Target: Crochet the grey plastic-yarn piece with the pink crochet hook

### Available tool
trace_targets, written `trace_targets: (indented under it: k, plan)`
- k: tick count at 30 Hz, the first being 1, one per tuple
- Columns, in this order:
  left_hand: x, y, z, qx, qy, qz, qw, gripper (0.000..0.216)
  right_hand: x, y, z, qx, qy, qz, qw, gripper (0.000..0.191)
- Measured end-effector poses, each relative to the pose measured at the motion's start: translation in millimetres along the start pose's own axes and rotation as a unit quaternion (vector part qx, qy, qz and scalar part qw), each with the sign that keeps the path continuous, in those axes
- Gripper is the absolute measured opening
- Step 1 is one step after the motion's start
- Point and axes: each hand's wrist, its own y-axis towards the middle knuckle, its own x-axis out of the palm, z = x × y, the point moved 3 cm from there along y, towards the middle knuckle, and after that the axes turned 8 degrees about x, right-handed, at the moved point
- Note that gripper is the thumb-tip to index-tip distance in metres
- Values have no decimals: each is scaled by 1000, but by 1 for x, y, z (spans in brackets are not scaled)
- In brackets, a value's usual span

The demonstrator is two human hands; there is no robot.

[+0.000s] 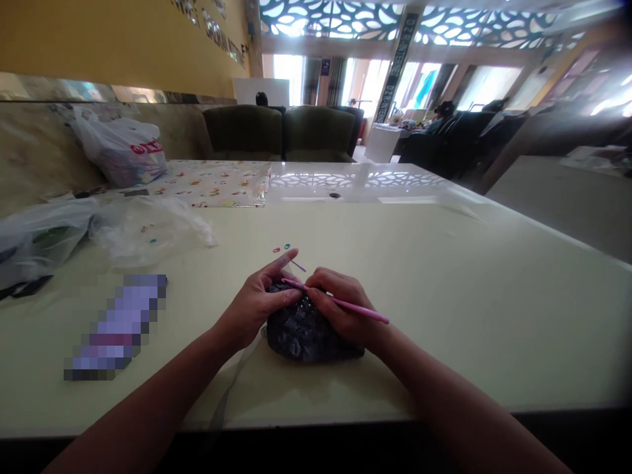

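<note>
A dark grey crocheted piece (303, 336) rests on the cream table (444, 296) near its front edge. My left hand (257, 301) pinches the top of the piece, with the index finger stretched forward. My right hand (340, 308) grips a pink crochet hook (358, 307), its tip at the top of the dark piece between both hands. A thin strand of grey yarn (232, 382) runs from the piece toward the table's front edge. Small coloured rings (281, 249) and a short purple pin (297, 265) lie just beyond my fingers.
Clear plastic bags (148, 227) lie at the left, with a white bag with red print (123, 151) behind them. A blurred purple object (118, 326) lies at the front left. A patterned sheet (212, 184) covers the far left of the table. Dark armchairs (281, 131) stand beyond.
</note>
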Motion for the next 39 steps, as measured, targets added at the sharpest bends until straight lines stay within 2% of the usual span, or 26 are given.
trace_targets:
  k: [3, 7, 10, 13, 15, 18, 23, 26, 30, 34, 36, 39]
  plan:
    - [3, -2, -2, -11, -2, 17, 1000, 69, 4, 0, 3, -41, -132, 25, 990, 21]
    - [10, -7, -5, -11, -22, 94, 995, 56, 13, -1, 4, -92, -339, 105, 930, 25]
    - [16, -9, -10, -31, -85, 124, 988, 60, 19, -1, -2, -118, -405, 158, 893, 25]
    - [17, -7, -13, -83, -148, 98, 981, 60, 21, -3, -7, -142, -415, 189, 879, 26]
    - [16, -5, -12, -122, -165, 58, 977, 57, 19, -5, -8, -155, -398, 187, 885, 26]
    - [11, -3, -5, -141, -181, 5, 973, 58, 15, -6, -8, -159, -336, 162, 914, 20]
    - [-3, 1, 6, -121, -189, -16, 974, 59, 4, -5, -11, -150, -177, 114, 966, 13]
    - [-10, 4, 8, -121, -173, -20, 977, 58, -3, -4, -13, -123, -72, 94, 985, 15]
    - [-14, 7, 8, -113, -167, -24, 979, 54, -12, -3, -11, -41, 25, 58, 997, 19]
    - [-12, 6, 6, -96, -156, -30, 983, 49, -14, -1, -2, 42, 122, 32, 991, 23]
    - [-9, 5, 3, -88, -137, -31, 986, 47, -11, 0, 1, 46, 135, 26, 989, 23]
    - [-1, 2, -2, -85, -100, -52, 990, 45, -5, 1, 0, -19, 58, 52, 997, 16]
